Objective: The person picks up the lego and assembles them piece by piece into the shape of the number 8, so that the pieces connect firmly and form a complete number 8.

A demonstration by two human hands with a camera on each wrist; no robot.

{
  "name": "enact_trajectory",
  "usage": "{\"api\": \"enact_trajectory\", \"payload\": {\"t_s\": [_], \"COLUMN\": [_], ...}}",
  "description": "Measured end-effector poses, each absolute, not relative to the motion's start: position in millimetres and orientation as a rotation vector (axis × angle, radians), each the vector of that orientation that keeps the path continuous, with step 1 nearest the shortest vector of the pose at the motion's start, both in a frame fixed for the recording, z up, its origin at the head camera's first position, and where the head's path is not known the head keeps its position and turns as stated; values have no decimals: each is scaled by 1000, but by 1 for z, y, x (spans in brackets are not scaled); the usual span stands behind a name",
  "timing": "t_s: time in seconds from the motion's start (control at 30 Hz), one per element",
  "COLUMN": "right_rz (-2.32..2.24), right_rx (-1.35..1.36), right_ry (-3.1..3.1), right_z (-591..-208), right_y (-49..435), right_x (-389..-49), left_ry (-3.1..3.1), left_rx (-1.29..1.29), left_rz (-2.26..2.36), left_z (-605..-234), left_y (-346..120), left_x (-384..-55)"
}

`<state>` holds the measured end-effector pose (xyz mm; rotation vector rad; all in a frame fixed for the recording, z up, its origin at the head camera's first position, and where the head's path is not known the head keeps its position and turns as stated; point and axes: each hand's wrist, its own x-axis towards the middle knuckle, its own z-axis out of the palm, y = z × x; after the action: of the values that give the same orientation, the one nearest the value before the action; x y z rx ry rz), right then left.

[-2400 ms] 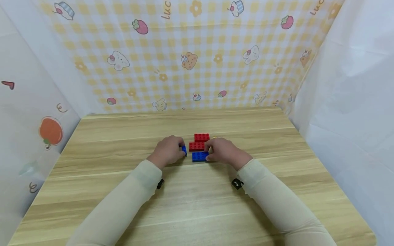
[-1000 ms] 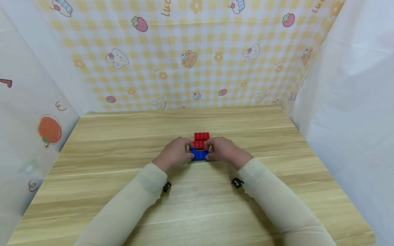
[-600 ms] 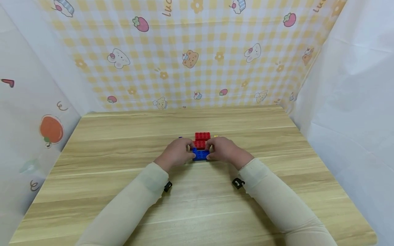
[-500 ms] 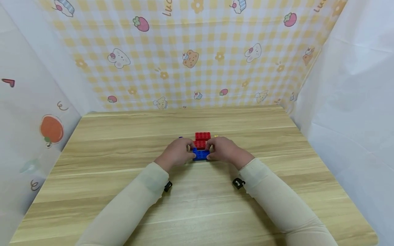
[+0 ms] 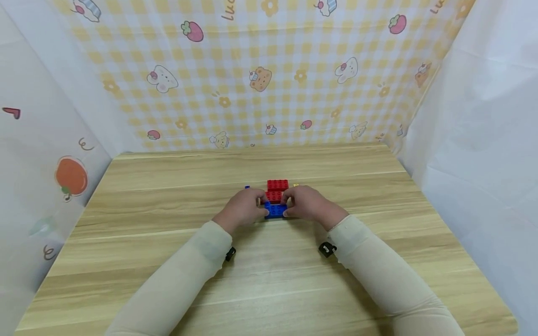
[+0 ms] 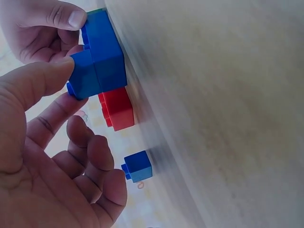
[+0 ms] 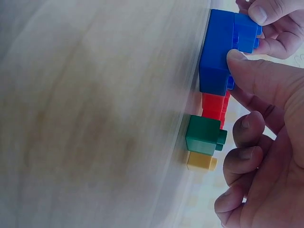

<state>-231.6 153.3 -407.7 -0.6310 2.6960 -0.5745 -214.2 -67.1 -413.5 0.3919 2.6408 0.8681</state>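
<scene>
A long blue toy brick [image 5: 276, 213] lies on the table with its studs up. On its left end sits a small blue brick [image 6: 84, 76], pinched between the thumb and index finger of my left hand [image 5: 244, 207]. The two bricks meet along a thin seam in the left wrist view. My right hand [image 5: 308, 205] pinches the long brick's right end, its thumb on the near side and its index finger partly hidden behind. The other fingers of both hands are curled loosely and hold nothing.
Just behind the blue bricks lie a red brick [image 5: 274, 196] and another red brick [image 5: 277, 185]. A loose small blue brick [image 6: 138, 166] stands beyond my left hand. A green brick [image 7: 203, 135] and a yellow brick [image 7: 199, 161] stand by my right fingers.
My left hand has moved right with the small blue brick and set it on the long blue brick's left end. My right hand has stayed at the right end. Lately both hold still.
</scene>
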Motion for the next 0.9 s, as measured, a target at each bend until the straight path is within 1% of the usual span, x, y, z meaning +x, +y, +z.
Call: {"api": "enact_trajectory", "payload": {"t_s": [0.27,0.57,0.9], "right_rz": [-678,-788,-811], "right_rx": [-593,-471,-366], "right_ry": [2680,2677,2670], "right_z": [-403,-391,-403], "right_y": [164,182,198], "right_x": [-235,-240,-243], "left_ry": [2611,2588,2591], "left_rx": [382,351,351], "left_rz": [921,971,965], "left_z": [-412,-413,-413], "left_y": [-67,-69,-69], "left_x": [-214,-213,-211]}}
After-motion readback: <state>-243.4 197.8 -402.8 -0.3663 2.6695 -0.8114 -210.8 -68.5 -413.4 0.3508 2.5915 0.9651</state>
